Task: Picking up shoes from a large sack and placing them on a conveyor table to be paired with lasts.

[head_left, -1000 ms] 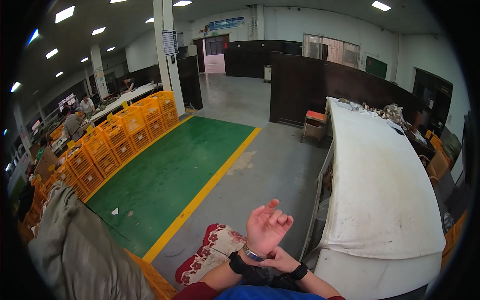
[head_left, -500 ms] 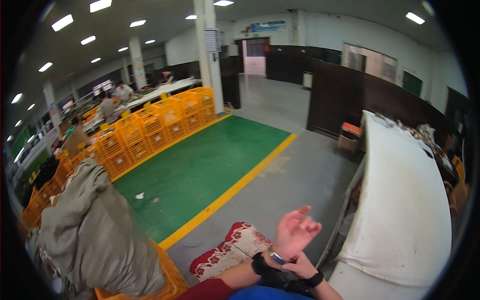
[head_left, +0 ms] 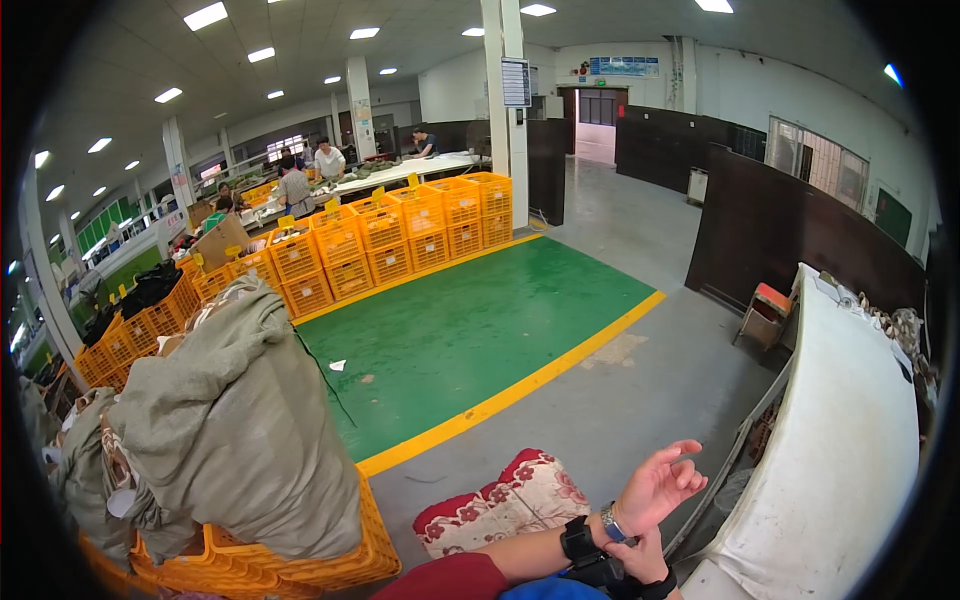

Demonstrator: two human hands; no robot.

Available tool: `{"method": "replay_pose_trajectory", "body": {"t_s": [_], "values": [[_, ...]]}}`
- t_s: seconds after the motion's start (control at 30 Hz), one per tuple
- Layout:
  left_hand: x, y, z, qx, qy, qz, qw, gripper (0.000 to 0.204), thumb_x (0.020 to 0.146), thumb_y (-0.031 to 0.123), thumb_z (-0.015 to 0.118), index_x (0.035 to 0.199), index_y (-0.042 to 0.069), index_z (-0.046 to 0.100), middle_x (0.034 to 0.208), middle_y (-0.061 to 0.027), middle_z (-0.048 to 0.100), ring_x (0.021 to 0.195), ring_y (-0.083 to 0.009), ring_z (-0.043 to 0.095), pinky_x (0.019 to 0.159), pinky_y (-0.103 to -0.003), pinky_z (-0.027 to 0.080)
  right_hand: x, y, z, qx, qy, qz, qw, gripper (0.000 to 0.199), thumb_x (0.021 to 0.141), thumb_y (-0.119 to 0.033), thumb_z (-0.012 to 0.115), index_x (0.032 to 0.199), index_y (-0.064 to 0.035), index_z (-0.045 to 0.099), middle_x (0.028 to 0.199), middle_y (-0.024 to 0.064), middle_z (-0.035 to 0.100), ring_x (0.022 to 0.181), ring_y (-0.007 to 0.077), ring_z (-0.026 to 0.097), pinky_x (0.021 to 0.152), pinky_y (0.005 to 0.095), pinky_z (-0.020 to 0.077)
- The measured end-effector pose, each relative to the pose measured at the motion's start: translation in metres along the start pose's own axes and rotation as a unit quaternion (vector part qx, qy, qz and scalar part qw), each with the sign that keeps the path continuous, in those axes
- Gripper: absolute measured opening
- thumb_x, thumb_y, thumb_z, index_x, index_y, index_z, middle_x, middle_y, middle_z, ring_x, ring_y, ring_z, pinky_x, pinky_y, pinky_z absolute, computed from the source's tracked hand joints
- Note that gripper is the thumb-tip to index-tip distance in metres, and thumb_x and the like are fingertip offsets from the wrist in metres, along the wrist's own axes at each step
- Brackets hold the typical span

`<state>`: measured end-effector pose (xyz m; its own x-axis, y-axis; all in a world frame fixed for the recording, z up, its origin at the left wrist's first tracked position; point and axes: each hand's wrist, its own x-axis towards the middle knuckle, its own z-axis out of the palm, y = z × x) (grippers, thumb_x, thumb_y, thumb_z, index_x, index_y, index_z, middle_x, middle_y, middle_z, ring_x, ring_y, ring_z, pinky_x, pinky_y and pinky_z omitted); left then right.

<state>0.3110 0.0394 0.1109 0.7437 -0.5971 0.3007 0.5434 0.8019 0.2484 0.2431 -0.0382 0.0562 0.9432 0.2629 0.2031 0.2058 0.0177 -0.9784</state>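
My left hand [head_left: 660, 487] is raised palm up at the lower right, its fingers loosely curled and apart, with nothing in it. A silver wristwatch [head_left: 611, 522] is around its wrist, and a black strap [head_left: 577, 541] sits lower on the forearm, above a dark red sleeve. Just below, my right hand [head_left: 640, 556] is closed at the watch's band, its thumb against it; its other fingers are partly hidden. Another black band [head_left: 660, 584] circles the right wrist. A red and cream floral cushion [head_left: 515, 503] lies beyond my left forearm.
At the left, a grey-green cloth [head_left: 250, 430] covers a load on orange crates [head_left: 370, 545]. A long white-covered table [head_left: 835, 430] stands at the right. Stacked orange crates [head_left: 390, 240] border a green floor area [head_left: 480, 320]; several people work behind them. A red-topped stool [head_left: 768, 312] stands near dark partitions.
The view has swung left, so the scene sits further right in the picture and more crates show. My right hand stays at the watch on my left wrist.
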Motion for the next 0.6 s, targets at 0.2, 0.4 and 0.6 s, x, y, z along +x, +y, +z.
{"method": "replay_pose_trajectory", "body": {"t_s": [0.2, 0.4, 0.6], "values": [[0.003, -0.003, -0.001, -0.028, -0.006, 0.004, 1.0, 0.028, 0.087, 0.022, 0.044, 0.109, 0.004, 0.046, 0.06, -0.001, 0.043, 0.071, -0.0141, 0.047, 0.088, -0.031, 0.038, -0.006, 0.034, -0.021, 0.085, -0.087, 0.059, 0.991, 0.037, 0.074, -0.011, 0.063, 0.107, 0.0033, 0.051, 0.097, 0.0057, 0.058, 0.089, 0.013, 0.056, 0.079, 0.0275, 0.0448], [0.004, -0.005, -0.007, -0.034, -0.007, -0.009, 0.999, 0.028, 0.089, 0.023, 0.04, 0.109, 0.005, 0.046, 0.06, -0.0012, 0.044, 0.072, -0.0161, 0.048, 0.09, -0.033, 0.036, -0.009, 0.043, -0.028, 0.087, -0.109, 0.082, 0.987, 0.042, 0.077, -0.013, 0.062, 0.112, 0.0032, 0.047, 0.103, 0.0057, 0.056, 0.095, 0.013, 0.054, 0.082, 0.0273, 0.0431], [0.006, -0.006, -0.01, -0.04, -0.006, -0.01, 0.999, 0.028, 0.089, 0.023, 0.041, 0.109, 0.005, 0.046, 0.06, -0.0012, 0.045, 0.071, -0.016, 0.048, 0.089, -0.033, 0.037, -0.012, 0.048, -0.035, 0.115, -0.136, 0.071, 0.982, 0.042, 0.08, -0.018, 0.062, 0.114, 0.0032, 0.047, 0.103, 0.006, 0.056, 0.096, 0.0136, 0.054, 0.083, 0.0277, 0.0427]]}}
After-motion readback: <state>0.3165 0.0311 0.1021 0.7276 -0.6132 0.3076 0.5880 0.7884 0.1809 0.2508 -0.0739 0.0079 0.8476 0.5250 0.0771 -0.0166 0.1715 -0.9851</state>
